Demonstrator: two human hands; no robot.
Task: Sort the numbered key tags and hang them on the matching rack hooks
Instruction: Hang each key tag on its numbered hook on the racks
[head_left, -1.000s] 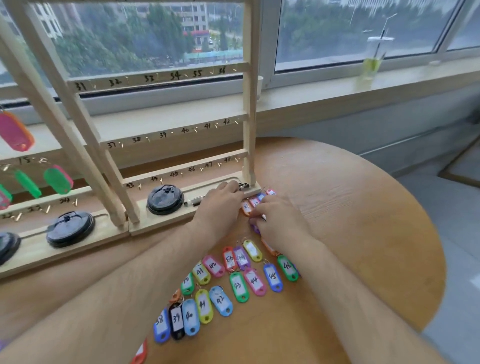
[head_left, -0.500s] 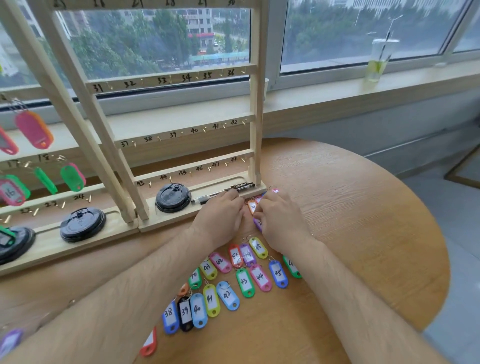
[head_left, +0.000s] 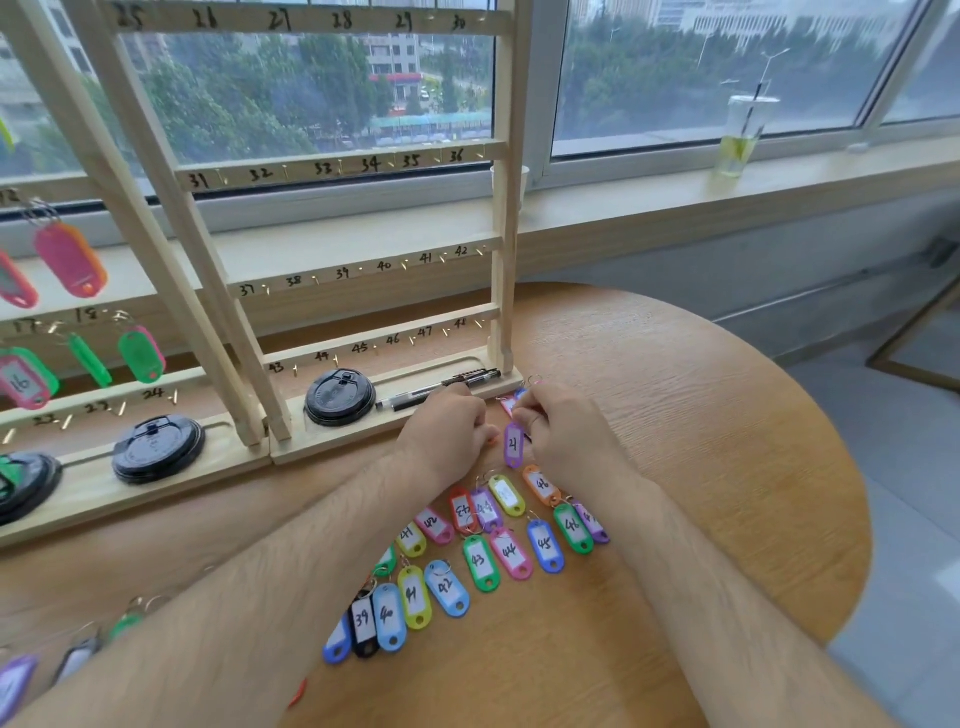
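Observation:
My right hand pinches the ring of a purple key tag, which hangs just above the round wooden table. Close on its left, my left hand has its fingers curled, and a sliver of an orange tag shows at their tips. Several coloured tags numbered 39 to 46 lie in rows between my forearms. Behind the hands stands the wooden rack, its bars marked 25 to 48 with bare hooks. Pink and green tags hang on the rack section at the left.
Two black cup lids and a pen sit in the rack's base tray. A plastic cup with a straw stands on the window sill. More tags lie at the lower left. The table's edge curves away at the right.
My right hand has lifted the purple tag off the pile by the rack's base. My left hand drew back from the pen tray toward it. The view shifted slightly left and up.

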